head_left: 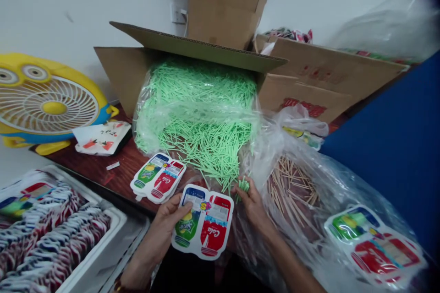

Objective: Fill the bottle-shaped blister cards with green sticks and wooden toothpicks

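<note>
My left hand (167,220) is closed on a double-bottle-shaped packet (217,224) printed with a green Sprite bottle and a red Cola bottle, its thumb lying across the front. Beside the packet's right edge, my right hand (253,203) pinches a small bunch of short green sticks (244,185). Just beyond both hands, a heap of the same green sticks (213,146) spills out of a clear plastic bag inside an open cardboard box (206,46). Another packet of the same print (158,177) lies on the table left of the heap.
A white crate (117,219) holding rows of packets stands at lower left. Brown sticks (292,187) lie by clear plastic at right, near more printed packets (374,247). A yellow fan (55,108) and a paper pouch (102,138) are at left; a blue panel (385,146) borders the right.
</note>
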### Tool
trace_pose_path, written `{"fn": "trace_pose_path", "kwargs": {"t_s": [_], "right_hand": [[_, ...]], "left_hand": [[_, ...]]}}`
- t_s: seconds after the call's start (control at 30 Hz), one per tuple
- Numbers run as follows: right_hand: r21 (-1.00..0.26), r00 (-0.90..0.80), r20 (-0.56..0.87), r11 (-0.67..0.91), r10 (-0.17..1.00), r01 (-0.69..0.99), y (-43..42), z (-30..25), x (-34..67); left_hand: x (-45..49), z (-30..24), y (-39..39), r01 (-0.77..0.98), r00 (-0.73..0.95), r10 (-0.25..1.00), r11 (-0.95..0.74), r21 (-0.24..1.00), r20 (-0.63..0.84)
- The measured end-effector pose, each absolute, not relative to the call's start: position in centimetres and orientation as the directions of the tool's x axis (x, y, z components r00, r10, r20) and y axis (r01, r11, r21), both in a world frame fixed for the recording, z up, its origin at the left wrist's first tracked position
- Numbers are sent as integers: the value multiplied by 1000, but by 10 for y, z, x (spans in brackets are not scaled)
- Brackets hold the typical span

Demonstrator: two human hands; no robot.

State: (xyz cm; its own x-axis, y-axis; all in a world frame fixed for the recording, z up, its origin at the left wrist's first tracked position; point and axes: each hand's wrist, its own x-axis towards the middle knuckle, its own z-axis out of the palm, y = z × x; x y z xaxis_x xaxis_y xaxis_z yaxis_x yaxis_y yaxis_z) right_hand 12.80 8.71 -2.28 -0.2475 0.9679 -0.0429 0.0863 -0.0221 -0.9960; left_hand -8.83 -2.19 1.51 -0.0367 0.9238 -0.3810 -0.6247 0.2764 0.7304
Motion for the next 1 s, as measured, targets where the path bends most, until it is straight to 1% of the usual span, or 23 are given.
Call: {"fn": "trace_pose_path", "kwargs": {"t_s": [0.07, 0.2, 0.33, 0.53, 0.63, 0.67, 0.7, 0.77, 0.87, 0.93, 1.0], "right_hand": [[-999, -244, -30, -19, 969, 46, 88, -21, 128], [-999, -273, 41, 32, 961, -37, 90, -16, 129], [-999, -333, -14, 2, 943, 45, 90, -25, 130], [-998, -268, 35, 49, 963, 46, 87, -29, 130], [-995, -274, 23, 49, 962, 89, 88, -27, 131], [-996, -260, 19, 40, 965, 78, 89, -26, 131], [-999, -241, 11, 21, 970, 37, 90, -24, 131], [-990, -211, -40, -67, 977, -121, 93, -18, 131], [-910, -266, -163, -249, 950, -332, 94, -5, 130], [-866, -298, -201, -312, 933, -391, 92, 3, 129], [-852, -316, -203, -326, 927, -409, 89, 9, 128]], "left_hand": [[-85, 17, -23, -614, -26, 926, 282, 737, -376], [-83, 22, -24, -579, -35, 918, 303, 757, -394], [-81, 24, -24, -501, -44, 905, 346, 794, -422], [-78, 24, -28, -404, -18, 915, 363, 840, -404], [-74, 24, -28, -363, 0, 916, 375, 853, -402], [-72, 25, -28, -354, 3, 917, 375, 857, -400], [-70, 25, -27, -347, 6, 918, 374, 860, -397], [-67, 25, -27, -332, 11, 922, 369, 868, -388], [-62, 24, -27, -294, 26, 924, 373, 880, -382], [-60, 22, -27, -275, 33, 920, 384, 881, -390], [-58, 20, -27, -259, 33, 919, 387, 885, -392]]}}
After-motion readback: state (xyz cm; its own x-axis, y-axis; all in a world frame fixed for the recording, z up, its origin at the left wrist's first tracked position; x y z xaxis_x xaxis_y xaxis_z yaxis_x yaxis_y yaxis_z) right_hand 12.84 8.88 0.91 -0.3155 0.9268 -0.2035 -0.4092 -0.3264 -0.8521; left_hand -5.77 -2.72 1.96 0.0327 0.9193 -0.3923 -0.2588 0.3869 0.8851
